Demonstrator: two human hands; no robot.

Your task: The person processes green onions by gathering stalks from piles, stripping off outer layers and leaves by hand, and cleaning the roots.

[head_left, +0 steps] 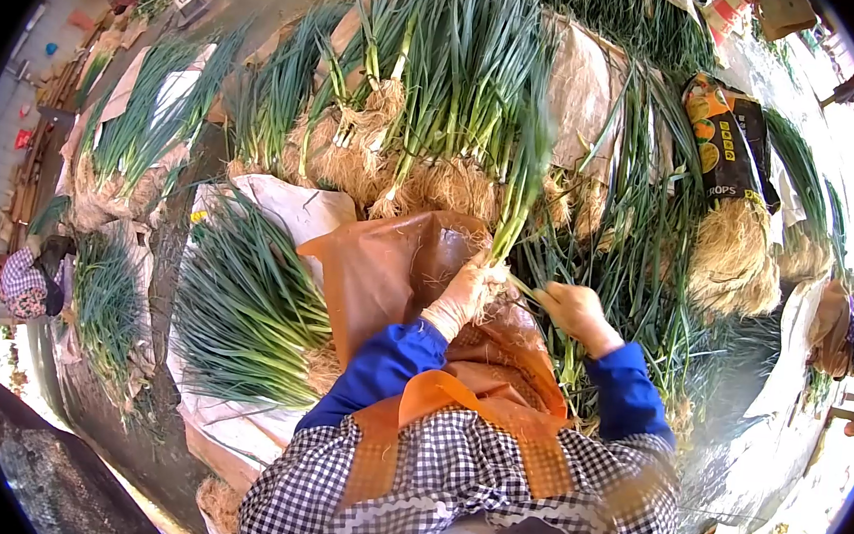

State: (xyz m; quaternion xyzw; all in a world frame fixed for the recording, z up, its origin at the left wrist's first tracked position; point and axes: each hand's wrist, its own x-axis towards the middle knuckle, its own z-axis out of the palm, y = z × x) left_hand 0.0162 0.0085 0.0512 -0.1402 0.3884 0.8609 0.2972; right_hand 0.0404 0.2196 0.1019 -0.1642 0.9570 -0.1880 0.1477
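Note:
My left hand [467, 292] is closed round the lower stalks of a few green onions [521, 199], whose leaves point up and away from me. Close on its right, my right hand [576, 317] has its fingers pressed together on a thin pale stalk or leaf [524, 289] beside that bunch. Both hands are above an orange-brown apron [377, 263] spread over my lap, with root bits on it. Left of the apron, a pile of green onions [254, 304] lies on a pale sheet [192, 389].
Rows of green onions with tan roots [453, 189] lie ahead. More loose onions [642, 214] are at the right, by a black and orange bag [723, 140]. A person [27, 281] is at the far left, another person [843, 335] at the far right.

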